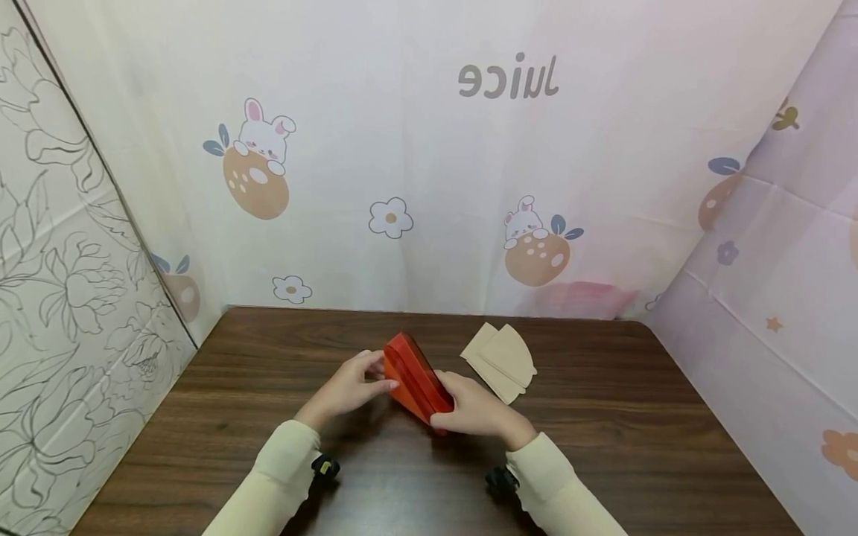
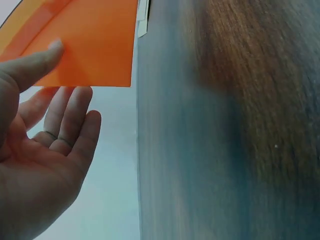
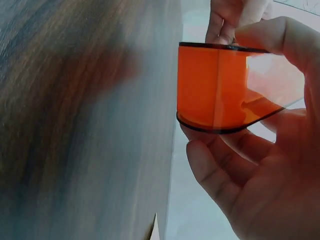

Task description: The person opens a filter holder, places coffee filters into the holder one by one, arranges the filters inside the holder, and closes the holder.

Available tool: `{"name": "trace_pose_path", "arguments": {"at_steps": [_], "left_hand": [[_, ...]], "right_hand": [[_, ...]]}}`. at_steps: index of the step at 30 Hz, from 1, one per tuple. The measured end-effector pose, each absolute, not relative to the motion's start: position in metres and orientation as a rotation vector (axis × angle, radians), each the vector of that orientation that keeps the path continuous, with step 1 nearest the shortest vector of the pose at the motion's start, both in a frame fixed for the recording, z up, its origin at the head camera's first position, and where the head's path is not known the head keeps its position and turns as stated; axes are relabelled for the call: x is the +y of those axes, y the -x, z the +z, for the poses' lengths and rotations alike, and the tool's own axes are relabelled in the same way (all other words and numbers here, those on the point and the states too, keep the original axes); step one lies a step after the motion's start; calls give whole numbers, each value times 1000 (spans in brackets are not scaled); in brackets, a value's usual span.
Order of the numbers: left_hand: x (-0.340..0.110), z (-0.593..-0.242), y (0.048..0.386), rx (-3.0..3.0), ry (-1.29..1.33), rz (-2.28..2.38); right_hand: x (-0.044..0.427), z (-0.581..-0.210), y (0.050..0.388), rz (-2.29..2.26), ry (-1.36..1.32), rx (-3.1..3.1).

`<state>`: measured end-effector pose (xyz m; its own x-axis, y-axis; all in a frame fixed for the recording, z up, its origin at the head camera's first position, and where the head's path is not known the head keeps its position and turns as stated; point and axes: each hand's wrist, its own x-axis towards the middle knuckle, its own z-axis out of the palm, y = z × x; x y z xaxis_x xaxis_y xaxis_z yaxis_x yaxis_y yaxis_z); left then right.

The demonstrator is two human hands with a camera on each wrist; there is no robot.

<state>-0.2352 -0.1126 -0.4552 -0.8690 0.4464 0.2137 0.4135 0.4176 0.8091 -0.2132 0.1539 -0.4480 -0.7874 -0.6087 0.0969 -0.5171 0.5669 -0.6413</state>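
In the head view, the orange box (image 1: 417, 381) is tilted between the two hands, near the middle of the table (image 1: 603, 424), and it seems to be lifted above the wood. The left hand (image 1: 351, 383) holds its left side; the right hand (image 1: 474, 406) grips its lower right end. The papers (image 1: 507, 363) lie overlapping on the table, just beyond the right hand, so the right wrist should turn with care and not brush them.

In the left wrist view, the thumb (image 2: 37, 67) lies on the wide face of the box, and the fingers (image 2: 82, 127) are under its edge. I judge it a light pinch; how firmly the fingertips press, I cannot tell. For this hand, steadying is better than squeezing.

In the right wrist view, the box is grasped across its narrow side, thumb over one dark-rimmed edge and fingers beneath the other. This hold looks the more secure, so it should carry the weight. The see-through walls look thin and could bend, therefore gentle, even pressure is preferable.
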Motion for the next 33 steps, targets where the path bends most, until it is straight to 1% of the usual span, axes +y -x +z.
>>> {"name": "trace_pose_path", "arguments": {"at_steps": [14, 18, 21, 24, 33], "left_hand": [[-114, -457, 233, 2540, -773, 1546], [-111, -444, 223, 2483, -793, 1581], [-109, -445, 222, 2441, -797, 1600], [-110, -459, 229, 2413, -784, 1611], [-110, -457, 224, 2355, -740, 1636]], "right_hand": [[160, -447, 216, -1016, 1008, 2620], [162, -444, 215, -1010, 1009, 2593], [164, -443, 215, -1010, 1027, 2586], [166, -443, 216, -1005, 1044, 2589], [169, -443, 215, -986, 1052, 2567]]}}
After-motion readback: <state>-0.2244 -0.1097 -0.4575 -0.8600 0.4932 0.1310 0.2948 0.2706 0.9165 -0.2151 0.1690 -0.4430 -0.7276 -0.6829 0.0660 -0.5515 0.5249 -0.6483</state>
